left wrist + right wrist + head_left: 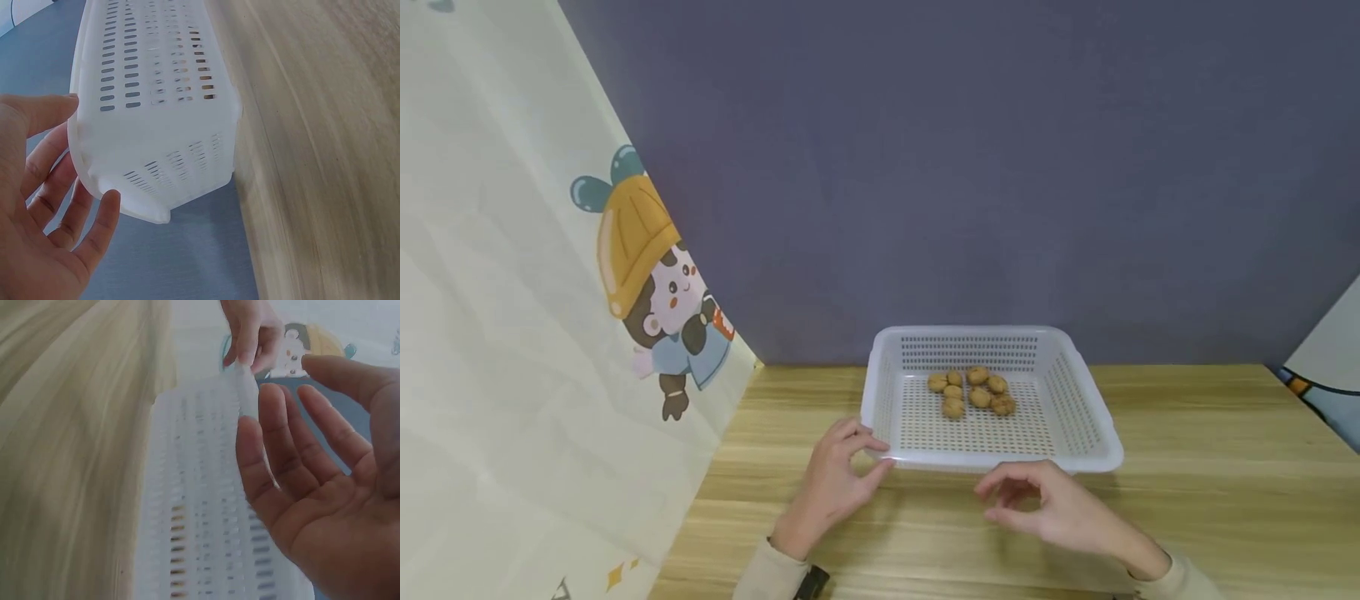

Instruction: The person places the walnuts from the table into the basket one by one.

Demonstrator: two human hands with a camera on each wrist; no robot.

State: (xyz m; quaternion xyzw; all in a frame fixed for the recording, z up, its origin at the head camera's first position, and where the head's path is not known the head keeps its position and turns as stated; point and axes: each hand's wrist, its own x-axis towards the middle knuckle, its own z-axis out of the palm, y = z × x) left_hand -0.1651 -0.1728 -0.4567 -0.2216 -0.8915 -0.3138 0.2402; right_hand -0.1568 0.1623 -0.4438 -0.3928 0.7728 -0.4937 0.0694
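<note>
A white plastic basket (1078, 408) with slotted walls stands on the wooden table. Several walnuts (979, 397) lie grouped on its floor, toward the back. At the basket's near left corner, my left hand (838, 475) pinches the rim, thumb outside and fingers over the edge. The left wrist view shows that thumb at the rim (76, 134), with the other fingers spread around the corner. My right hand (1052, 504) is just in front of the near rim, right of its middle, fingers loosely bent and holding nothing. In the right wrist view its fingers (253, 459) overlap the basket's wall.
The wooden table (1195, 467) extends to both sides of the basket. A dark grey-blue panel (970, 167) rises right behind it. On the left stands a pale sheet (512, 333) with a cartoon figure (662, 283); another printed sheet (1330, 350) is at the right edge.
</note>
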